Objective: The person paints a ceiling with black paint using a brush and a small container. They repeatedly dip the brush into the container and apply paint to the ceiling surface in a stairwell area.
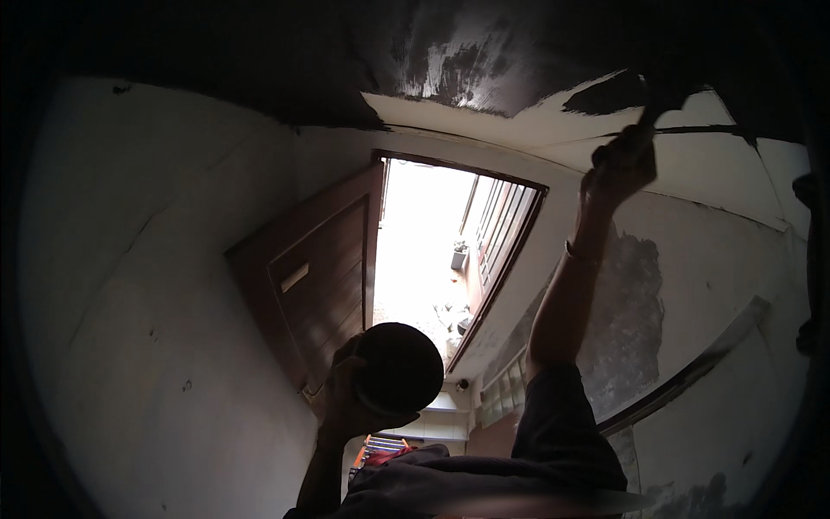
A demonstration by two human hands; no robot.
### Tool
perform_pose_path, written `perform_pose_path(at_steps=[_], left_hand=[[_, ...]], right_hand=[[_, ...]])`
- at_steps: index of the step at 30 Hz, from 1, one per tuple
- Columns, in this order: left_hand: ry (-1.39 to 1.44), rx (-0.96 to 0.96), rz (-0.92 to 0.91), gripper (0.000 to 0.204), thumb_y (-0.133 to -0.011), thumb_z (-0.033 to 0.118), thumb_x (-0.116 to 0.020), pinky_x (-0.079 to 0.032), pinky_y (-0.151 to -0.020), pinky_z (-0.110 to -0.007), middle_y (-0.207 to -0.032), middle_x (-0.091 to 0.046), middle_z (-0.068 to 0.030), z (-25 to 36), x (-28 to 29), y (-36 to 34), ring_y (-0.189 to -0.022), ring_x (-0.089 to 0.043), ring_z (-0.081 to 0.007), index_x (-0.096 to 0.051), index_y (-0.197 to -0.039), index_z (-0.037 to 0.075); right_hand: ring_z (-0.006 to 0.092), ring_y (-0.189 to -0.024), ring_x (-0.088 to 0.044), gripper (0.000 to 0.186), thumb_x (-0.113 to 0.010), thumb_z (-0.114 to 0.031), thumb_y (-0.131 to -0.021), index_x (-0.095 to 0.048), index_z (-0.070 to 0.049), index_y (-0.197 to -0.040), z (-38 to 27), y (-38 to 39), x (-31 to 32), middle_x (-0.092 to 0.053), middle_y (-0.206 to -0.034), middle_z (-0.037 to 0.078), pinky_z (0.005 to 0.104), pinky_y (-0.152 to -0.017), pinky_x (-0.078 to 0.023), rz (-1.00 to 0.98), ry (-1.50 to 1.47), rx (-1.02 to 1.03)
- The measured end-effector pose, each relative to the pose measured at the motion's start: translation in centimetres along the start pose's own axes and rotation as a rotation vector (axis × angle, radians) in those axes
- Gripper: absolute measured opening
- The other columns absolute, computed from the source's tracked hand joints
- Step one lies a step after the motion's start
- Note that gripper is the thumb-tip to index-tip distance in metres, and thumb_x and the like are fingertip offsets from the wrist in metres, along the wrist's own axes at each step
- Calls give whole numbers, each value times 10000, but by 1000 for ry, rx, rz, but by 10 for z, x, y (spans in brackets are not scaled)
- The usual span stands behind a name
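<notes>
The right hand [618, 164] is raised high at about two o'clock in the head view, its arm stretched up from a dark rolled sleeve [558, 424] at five o'clock, with a thin bracelet [577, 253] around the wrist. The fingers are closed tightly around the handle of a brush [650, 108], whose dark head touches the ceiling [536, 121] at roughly one o'clock. Around the brush head the ceiling carries a black painted patch, and a wider stretch of dark, streaky paint spreads across it toward twelve o'clock, while a pale unpainted band lies between them. The left hand [341, 398] sits low, near six o'clock, cupped around a round dark bowl [399, 368] which it grips from the left side and beneath; the bowl is seen from below, so its contents are hidden. Just beyond the bowl, at the centre, a brown wooden door [316, 277] stands open beside a bright doorway [432, 251], with a small potted plant [459, 253] visible outside. Pale walls [156, 303] fill the nine o'clock side, and a grey stained patch marks the wall at three o'clock.
</notes>
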State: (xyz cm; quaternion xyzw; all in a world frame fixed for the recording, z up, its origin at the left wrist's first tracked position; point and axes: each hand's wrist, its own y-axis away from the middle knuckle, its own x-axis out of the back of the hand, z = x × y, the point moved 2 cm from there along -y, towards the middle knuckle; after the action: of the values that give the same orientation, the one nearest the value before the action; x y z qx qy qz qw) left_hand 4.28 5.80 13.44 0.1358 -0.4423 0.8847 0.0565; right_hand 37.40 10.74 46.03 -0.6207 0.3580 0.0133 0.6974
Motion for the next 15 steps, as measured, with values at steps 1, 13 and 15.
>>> perform_pose_path(at_steps=[1, 13, 15], left_hand=[[6, -38, 23, 1170, -394, 407, -1033, -439, -1067, -536, -1443, -416, -209, 0, 0, 0, -1323, -465, -410, -386, -1334, 154], [62, -39, 44, 1052, -483, 402, -1021, -445, -1052, -525, -1400, -473, -257, 2, 5, 3, -1301, -493, -445, -416, -1301, 129], [67, -36, 43, 1053, -484, 403, -1020, -450, -1049, -524, -1396, -478, -256, 2, 7, 4, -1293, -500, -443, -416, -1301, 128]], right_hand=[[11, -438, -289, 424, -566, -323, -1046, -521, -53, -722, 1, 2, -4, -364, -565, -59, 227, -382, -187, -10, 12, -78], [16, -441, -259, 412, -575, -292, -1047, -507, -48, -723, -1, 14, -2, -346, -591, -57, 226, -384, -184, 22, -29, -173], [25, -443, -236, 366, -559, -299, -1044, -534, -53, -775, 1, 25, -1, -324, -581, -68, 231, -395, -176, 127, 80, -429]])
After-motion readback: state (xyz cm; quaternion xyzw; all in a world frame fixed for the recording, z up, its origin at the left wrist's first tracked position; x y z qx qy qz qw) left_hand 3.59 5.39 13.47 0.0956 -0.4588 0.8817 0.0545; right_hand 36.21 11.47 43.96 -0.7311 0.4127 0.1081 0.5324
